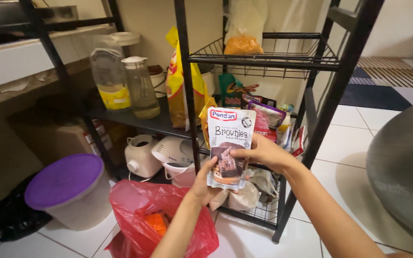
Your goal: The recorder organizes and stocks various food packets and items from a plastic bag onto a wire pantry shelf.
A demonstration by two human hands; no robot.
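up close: glossy pouch held before a wire rack

both hands grasp a flat, shiny baking-mix pouch (229,145), upright in front of a black metal wire rack (264,59). the left hand (204,184) cups its bottom edge; the right hand (260,152) pinches its right side. below, a crinkled red plastic bag (142,210) sits on white floor tiles beside a round tub with a smooth purple lid (63,179).

Your left hand (204,184) covers the lower edge of the pouch (229,143), and your right hand (259,152) hides its right side. The pouch blocks the packets behind it in the wire basket (264,215). The grey round object (402,167) runs off the right edge.
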